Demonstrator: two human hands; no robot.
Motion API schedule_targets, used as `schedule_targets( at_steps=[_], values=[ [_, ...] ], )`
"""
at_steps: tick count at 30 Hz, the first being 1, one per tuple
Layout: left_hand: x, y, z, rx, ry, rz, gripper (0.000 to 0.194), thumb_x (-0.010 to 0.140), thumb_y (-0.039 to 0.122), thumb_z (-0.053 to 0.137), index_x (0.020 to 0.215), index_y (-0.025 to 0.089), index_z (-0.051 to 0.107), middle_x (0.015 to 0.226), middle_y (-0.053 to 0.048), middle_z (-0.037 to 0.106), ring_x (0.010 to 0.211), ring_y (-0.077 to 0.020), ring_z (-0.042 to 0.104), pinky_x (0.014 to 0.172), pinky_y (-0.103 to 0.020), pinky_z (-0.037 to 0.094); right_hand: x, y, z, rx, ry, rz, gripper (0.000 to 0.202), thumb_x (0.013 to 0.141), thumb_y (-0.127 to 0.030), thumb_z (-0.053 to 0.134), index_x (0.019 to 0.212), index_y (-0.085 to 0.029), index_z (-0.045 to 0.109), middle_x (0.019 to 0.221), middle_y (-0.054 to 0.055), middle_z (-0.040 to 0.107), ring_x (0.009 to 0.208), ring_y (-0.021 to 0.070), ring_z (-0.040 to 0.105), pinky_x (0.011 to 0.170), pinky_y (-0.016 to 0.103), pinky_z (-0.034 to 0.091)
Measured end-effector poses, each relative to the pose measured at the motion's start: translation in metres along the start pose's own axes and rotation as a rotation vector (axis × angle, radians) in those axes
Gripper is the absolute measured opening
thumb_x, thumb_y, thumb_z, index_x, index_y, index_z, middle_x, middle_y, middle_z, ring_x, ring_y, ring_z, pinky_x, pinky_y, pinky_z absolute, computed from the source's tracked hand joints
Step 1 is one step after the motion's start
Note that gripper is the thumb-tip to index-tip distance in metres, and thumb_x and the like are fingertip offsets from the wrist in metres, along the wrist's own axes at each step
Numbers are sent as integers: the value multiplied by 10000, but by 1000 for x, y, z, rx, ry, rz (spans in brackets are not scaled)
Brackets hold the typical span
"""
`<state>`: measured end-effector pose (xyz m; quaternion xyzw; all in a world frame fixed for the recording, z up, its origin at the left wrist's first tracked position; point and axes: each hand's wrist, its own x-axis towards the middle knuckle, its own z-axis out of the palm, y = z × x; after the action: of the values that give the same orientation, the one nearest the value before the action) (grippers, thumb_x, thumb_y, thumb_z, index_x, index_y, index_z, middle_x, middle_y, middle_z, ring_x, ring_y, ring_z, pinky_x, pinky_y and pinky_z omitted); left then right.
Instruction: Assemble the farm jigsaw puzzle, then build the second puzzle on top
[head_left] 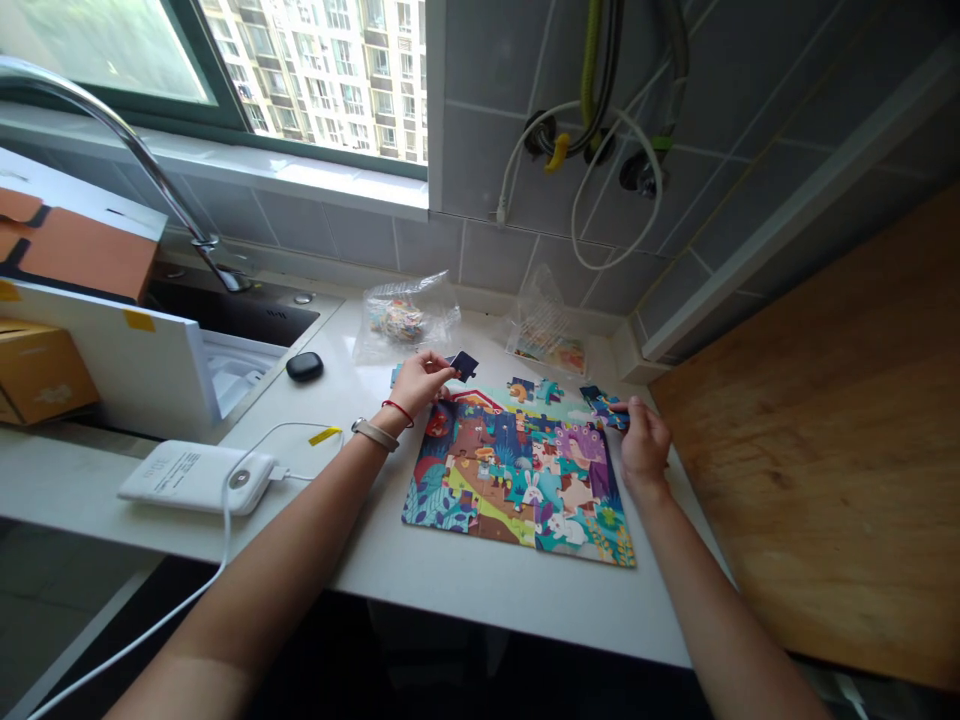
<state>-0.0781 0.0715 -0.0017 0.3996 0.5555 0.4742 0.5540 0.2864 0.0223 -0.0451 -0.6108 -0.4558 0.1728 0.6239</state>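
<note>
My left hand (424, 382) pinches a dark blue jigsaw puzzle piece (466, 366) above the top left of a puzzle. The colourful puzzle (517, 480), with forest animals and a red-roofed house, lies mostly joined on the white counter. At its upper right corner, my right hand (645, 440) has thumb and finger closed on a dark blue patterned puzzle piece (604, 408); whether more than one piece is there, I cannot tell. Between the hands, an orange-figured piece (520, 390) and a teal piece (550, 391) lie at the puzzle's top edge.
Behind the puzzle are two clear plastic bags, one with loose pieces (397, 320), another with a picture sheet (551, 350). A black case (304, 367) and a white power bank (196, 477) with a cable sit left. Boxes (90, 250) cover part of the sink; a wooden board (817, 450) stands right.
</note>
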Motion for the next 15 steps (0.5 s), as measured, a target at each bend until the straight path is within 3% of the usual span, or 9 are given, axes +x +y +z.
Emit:
schedule_targets(
  at_steps=[7,11,15],
  values=[
    [-1,0,5,109,-48,-16,298,705,292,856,763,166,593,721,-30,734,502,-129,656,403,-173,425,-1,-3,-1,-6,-40,4,519,925,-666,598,747,-204,753,740,46,746,726,213,674,686,313,496],
    [-3,-1,7,159,-89,-4,338,700,382,856,758,168,600,568,29,601,461,-100,562,398,-165,365,-3,-12,0,-15,-58,20,502,924,-654,594,743,-212,750,758,49,756,757,225,681,721,327,500],
    [-6,-3,8,250,-121,41,358,728,468,819,782,166,636,546,49,536,460,-91,501,412,-173,318,-3,-18,1,-31,-64,-8,490,925,-641,607,694,-226,726,758,50,762,783,230,688,786,343,510]
  ],
)
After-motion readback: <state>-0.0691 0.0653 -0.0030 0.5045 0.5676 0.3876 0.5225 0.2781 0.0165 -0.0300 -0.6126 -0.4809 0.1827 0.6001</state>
